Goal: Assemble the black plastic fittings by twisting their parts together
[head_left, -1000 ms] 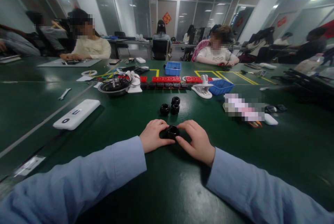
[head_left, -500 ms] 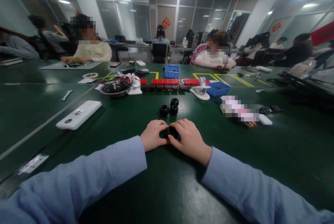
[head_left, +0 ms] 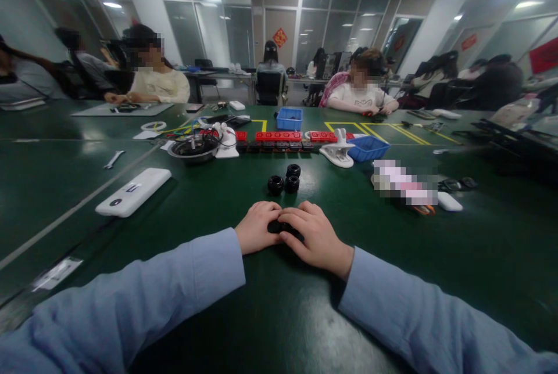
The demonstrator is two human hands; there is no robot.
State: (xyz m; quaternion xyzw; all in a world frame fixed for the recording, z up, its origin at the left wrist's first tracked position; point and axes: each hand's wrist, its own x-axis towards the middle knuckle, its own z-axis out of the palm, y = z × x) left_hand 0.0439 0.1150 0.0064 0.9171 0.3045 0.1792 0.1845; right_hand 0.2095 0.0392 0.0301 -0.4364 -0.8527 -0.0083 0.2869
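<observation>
- Head view: my left hand (head_left: 260, 227) grips 1 black piece (head_left: 274, 227) from its left, thumb and fingers bent round it.
- My right hand (head_left: 316, 237) grasps the same piece, fingers curled over its top; they cover most of it, so I cannot tell its full shape.
- The piece is between my 2 hands, low at the table (head_left: 283, 316), held from 2 sides probably to steady it.
- Just beyond are 3 black tyres (head_left: 275, 184), grouped closely, perhaps for easy reach.
- Farther off: 2 blue baskets (head_left: 370, 151), 2 white clips (head_left: 338, 154).
</observation>
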